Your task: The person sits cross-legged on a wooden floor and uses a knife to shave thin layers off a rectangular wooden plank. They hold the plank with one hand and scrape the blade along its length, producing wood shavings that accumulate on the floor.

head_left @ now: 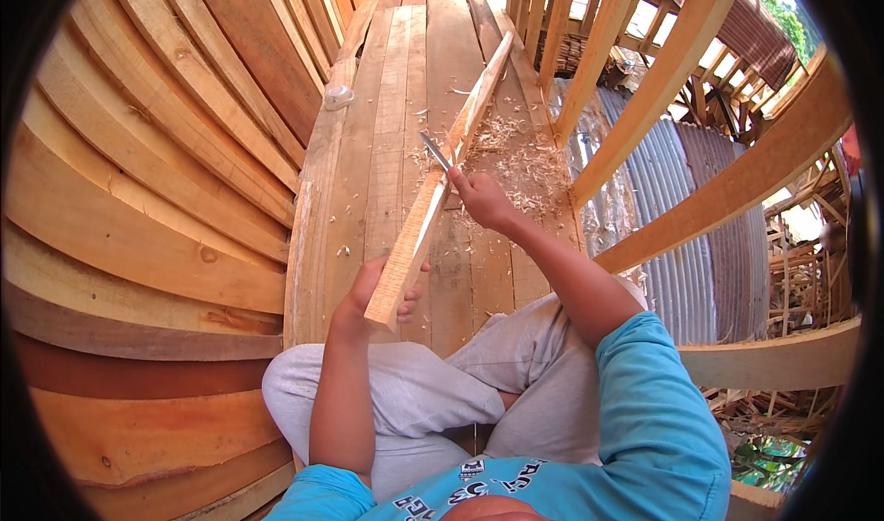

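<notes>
A long squared wooden beam (412, 235) slants away from my lap, its far end pointing up and to the right over the floor. Near its close end, my left hand (366, 283) is wrapped round it from below, fingertips showing on the right side. My right hand (482, 200) grips a knife around a handle mostly hidden by the fingers. The knife's blade (434, 150) lies across the beam about midway along, its tip pointing to the far left. Beyond the blade, the beam's surface looks paler and freshly cut.
Curled wood shavings (502, 139) litter the plank floor (391, 166), mostly right of the beam. A small clear container (339, 97) sits by the left wall of upright boards (157, 189). On the right stand spaced wooden posts (658, 88), with corrugated metal sheets (677, 235) beyond them.
</notes>
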Demonstrator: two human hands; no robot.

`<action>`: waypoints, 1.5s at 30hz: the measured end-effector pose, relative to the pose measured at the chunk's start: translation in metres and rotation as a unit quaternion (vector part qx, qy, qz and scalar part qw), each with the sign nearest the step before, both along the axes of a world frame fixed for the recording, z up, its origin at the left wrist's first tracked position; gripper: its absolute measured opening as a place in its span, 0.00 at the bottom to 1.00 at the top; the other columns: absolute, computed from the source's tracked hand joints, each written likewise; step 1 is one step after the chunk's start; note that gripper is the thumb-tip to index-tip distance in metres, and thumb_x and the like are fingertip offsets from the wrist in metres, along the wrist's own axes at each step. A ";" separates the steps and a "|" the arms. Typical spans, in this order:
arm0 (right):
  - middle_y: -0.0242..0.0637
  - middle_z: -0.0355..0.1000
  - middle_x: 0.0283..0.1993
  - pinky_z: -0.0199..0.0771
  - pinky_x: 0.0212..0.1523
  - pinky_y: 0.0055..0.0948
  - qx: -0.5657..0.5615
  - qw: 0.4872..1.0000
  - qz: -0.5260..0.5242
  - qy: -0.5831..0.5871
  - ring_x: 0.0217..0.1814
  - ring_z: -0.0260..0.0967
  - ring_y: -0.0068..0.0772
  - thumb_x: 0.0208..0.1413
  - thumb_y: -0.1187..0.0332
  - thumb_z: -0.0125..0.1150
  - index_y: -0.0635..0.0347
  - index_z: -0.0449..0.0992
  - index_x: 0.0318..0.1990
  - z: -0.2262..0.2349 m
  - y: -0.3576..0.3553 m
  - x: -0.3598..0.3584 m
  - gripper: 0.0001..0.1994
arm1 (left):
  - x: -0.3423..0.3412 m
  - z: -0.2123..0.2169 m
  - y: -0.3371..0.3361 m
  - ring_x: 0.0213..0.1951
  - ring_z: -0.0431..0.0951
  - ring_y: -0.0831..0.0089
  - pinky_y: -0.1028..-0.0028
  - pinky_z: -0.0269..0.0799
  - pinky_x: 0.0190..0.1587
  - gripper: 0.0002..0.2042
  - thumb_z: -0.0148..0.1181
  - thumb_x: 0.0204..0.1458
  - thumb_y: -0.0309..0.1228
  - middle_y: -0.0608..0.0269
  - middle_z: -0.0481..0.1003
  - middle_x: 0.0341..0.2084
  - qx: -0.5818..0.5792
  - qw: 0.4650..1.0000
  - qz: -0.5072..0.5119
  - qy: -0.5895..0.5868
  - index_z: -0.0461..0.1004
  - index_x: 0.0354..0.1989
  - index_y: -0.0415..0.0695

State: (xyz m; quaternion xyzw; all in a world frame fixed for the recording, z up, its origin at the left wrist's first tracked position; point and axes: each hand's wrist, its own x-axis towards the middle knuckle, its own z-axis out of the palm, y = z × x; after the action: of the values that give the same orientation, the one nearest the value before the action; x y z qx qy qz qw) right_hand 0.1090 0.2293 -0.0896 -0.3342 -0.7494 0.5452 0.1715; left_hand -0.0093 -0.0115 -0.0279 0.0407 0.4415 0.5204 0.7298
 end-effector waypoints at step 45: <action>0.16 0.36 0.11 0.29 0.10 0.22 -0.734 0.598 0.300 0.116 0.10 0.27 0.15 0.61 0.28 0.40 0.44 0.49 0.16 -0.010 0.036 0.012 0.34 | -0.009 0.002 -0.007 0.11 0.66 0.71 0.71 0.60 0.13 0.24 0.37 0.65 0.49 0.60 0.65 0.17 0.046 0.997 -0.067 -0.004 0.68 0.52 0.40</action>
State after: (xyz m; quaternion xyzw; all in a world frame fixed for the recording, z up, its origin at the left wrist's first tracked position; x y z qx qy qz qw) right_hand 0.1213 0.2654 -0.0997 -0.0383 -0.1282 0.9664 -0.2194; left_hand -0.0184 -0.0180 -0.0261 0.1018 0.4100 0.4900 0.7625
